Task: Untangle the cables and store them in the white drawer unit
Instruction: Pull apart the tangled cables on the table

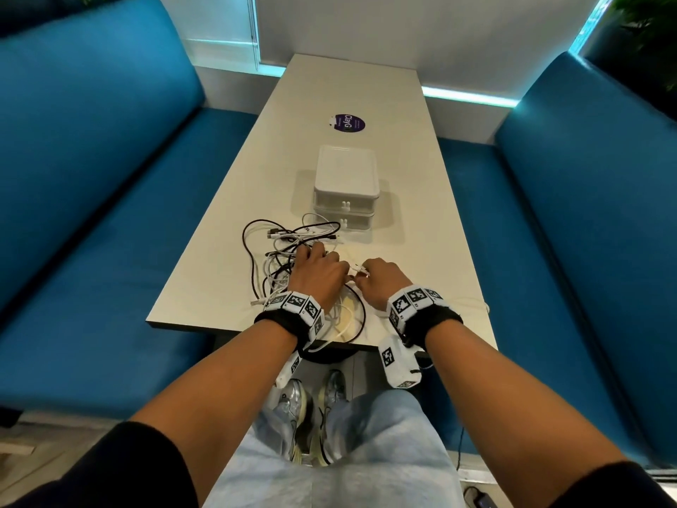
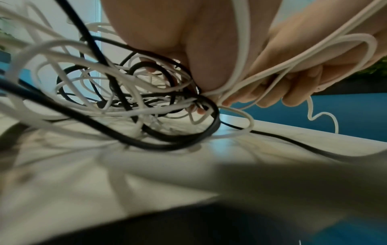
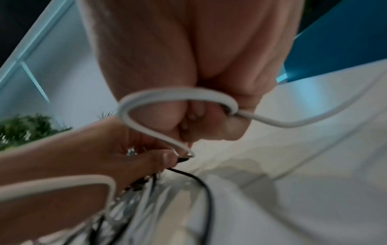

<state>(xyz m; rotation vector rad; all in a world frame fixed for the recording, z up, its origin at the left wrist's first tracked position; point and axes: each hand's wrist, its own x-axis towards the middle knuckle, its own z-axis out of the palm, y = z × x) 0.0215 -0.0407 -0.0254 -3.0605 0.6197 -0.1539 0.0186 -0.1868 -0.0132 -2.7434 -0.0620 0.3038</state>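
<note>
A tangle of black and white cables [image 1: 285, 251] lies on the near part of the table, just in front of the white drawer unit [image 1: 345, 185], whose two drawers are closed. My left hand [image 1: 318, 273] sits on the tangle with its fingers curled into the cables [image 2: 146, 102]. My right hand [image 1: 381, 280], close beside it, pinches a white cable [image 3: 178, 96] in a curled fist. That white cable trails off to the right along the table [image 1: 472, 302]. Both hands meet at the same white strand.
The long white table [image 1: 366, 86] runs away from me between two blue benches [image 1: 91, 214] [image 1: 586, 214]. A purple round sticker [image 1: 347, 123] lies beyond the drawer unit. Some cable loops hang over the near table edge [image 1: 348, 335].
</note>
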